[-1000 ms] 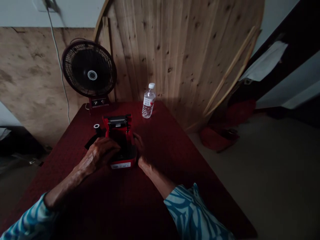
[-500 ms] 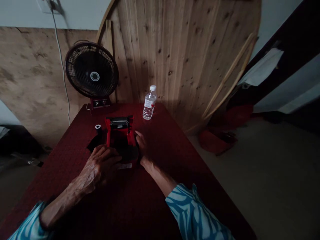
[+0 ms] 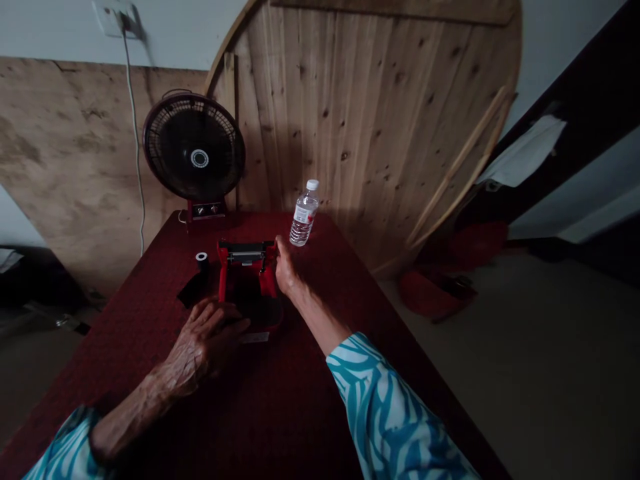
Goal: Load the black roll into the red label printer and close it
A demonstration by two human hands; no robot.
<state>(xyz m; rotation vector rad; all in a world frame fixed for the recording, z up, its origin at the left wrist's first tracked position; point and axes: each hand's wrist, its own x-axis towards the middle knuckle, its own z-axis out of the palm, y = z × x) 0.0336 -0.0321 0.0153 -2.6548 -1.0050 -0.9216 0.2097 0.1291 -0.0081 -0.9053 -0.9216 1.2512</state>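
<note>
A red-and-black machine, which looks like a small printer, stands on the dark red table with its roller frame raised at the back. My left hand is closed on its front left corner, fingers curled over the edge. At the frame's upper right end, my right hand grips with thumb and fingers; part of that grip is hidden. Left of the machine stands a small dark roll with a white core. A dark flat piece lies just in front of the roll.
A clear water bottle with a white cap stands behind and right of the machine. The fan is at the table's back left, its cord running up to a wall socket. Wooden boards lean behind the table.
My right hand has moved up from the machine's right side to the end of the raised frame. My left hand stays at the front left corner. The view has shifted slightly.
</note>
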